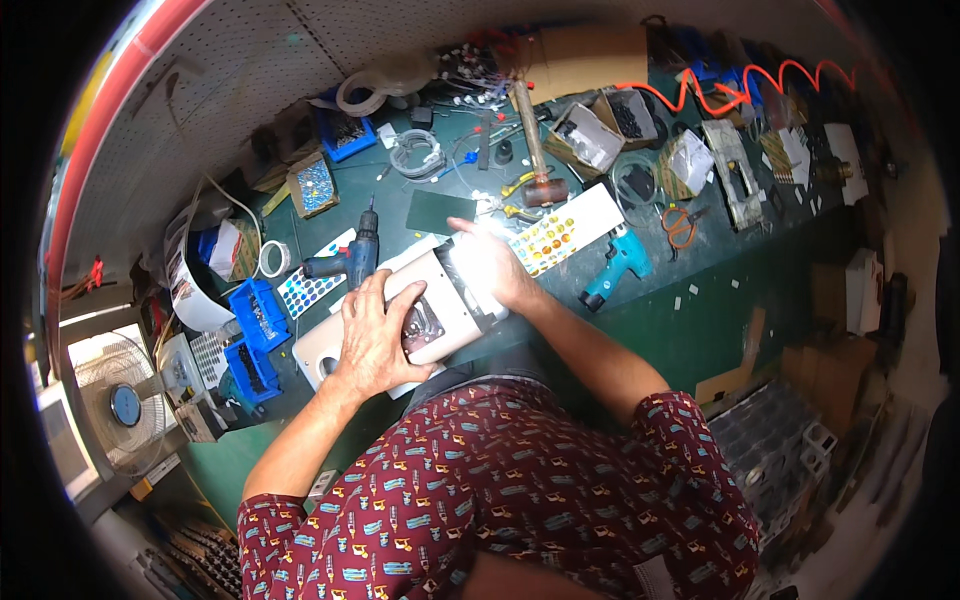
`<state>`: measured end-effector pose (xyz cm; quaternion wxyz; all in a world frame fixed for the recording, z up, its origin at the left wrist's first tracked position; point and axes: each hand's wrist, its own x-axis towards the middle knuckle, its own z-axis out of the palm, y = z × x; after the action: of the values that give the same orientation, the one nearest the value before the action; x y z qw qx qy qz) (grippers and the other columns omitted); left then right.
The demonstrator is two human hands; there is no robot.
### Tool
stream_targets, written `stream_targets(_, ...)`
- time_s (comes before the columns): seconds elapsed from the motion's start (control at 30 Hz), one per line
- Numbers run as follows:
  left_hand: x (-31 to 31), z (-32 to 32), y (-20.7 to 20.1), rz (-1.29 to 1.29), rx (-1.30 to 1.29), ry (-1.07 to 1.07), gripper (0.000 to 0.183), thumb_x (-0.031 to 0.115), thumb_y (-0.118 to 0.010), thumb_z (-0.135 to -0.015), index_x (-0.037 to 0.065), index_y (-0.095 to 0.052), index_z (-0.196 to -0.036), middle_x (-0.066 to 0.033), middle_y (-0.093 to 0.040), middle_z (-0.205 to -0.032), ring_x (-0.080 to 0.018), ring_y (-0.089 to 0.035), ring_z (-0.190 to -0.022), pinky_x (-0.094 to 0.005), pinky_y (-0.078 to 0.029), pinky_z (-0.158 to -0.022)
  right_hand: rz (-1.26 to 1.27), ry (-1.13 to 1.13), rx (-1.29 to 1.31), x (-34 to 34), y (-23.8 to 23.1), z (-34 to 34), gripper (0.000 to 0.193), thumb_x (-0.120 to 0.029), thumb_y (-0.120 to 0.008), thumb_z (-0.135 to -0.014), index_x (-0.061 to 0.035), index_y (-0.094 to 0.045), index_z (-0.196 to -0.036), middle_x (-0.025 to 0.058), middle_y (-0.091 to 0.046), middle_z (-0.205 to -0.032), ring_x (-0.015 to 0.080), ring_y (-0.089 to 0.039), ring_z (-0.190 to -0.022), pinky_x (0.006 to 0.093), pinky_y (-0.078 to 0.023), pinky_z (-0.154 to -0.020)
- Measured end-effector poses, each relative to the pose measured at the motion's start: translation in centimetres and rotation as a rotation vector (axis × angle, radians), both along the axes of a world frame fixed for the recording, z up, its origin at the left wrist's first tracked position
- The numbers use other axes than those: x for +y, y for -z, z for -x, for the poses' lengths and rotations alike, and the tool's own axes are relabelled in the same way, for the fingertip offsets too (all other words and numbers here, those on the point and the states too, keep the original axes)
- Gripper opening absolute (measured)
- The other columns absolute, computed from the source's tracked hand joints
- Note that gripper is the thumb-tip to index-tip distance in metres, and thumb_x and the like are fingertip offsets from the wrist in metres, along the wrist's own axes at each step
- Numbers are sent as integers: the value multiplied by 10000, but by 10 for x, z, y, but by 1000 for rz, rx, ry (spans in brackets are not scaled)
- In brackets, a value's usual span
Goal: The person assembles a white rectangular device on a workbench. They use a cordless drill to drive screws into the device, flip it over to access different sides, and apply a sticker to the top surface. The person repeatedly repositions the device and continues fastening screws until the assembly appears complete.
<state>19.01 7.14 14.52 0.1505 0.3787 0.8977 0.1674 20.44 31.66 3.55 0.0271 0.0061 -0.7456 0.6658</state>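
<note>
A white boxy housing (455, 318) lies tilted on the bench just in front of me. It has a recessed opening with metal parts in its upper face and a dark band near its right end. My left hand (372, 338) grips the housing, fingers spread across its top. At the right end, under a strong glare, is my right hand (492, 268), with its fingers stretched out along that end. The glare hides part of those fingers and whatever they touch. Beyond the left hand stands a dark power drill (360, 255), its bit pointing away.
A teal cordless driver (617, 265), orange-handled scissors (682, 228) and a mallet (541, 190) lie to the right. A white sticker sheet (590, 215) sits beside my right hand. Blue bins (258, 318) stand at left. Boxes of small parts (588, 135) and a cable coil (416, 155) are farther back.
</note>
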Motion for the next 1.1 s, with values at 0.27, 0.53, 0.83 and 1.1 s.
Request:
stream_targets(0.27,8,0,2,-6,-4,0,1164,373,-911,-457,168,-421,-1492,-321,-353,-1467,-497,-373,-1372,-613,-279,-1106,237,79,-116,-17,-2,-6,491,-350,-431,-1086,19,-551,-1387,192,-681,-1202,237,-635,-1118,341,-450,-1033)
stream_targets(0.53,14,-3,5,59,36,24,1193,392,-909,-449,147,-406,-1503,-342,-342,-1468,-497,-355,-1386,-614,-271,-1100,120,143,-53,-19,-7,-9,519,-352,-401,-1076,43,-562,-1371,259,-610,-1365,372,-582,-1274,406,-410,-1105)
stream_targets(0.83,5,-21,-3,37,-31,36,1210,455,-963,-451,217,-424,-1509,-299,-314,-1481,-494,-362,-1367,-674,-262,-1115,14,2,-92,-10,-16,-46,729,-278,-662,-959,81,-362,-1519,295,-410,-1556,393,-389,-1471,425,-299,-1217)
stream_targets(1.1,10,-42,2,51,-40,-35,831,266,-894,-631,254,-583,-1402,-249,-352,-1428,-442,-349,-1391,-643,-254,-1141,-71,-96,-135,-6,-23,-68,1061,-317,-867,-787,26,-245,-1574,276,-264,-1632,400,-267,-1529,465,-241,-1245)
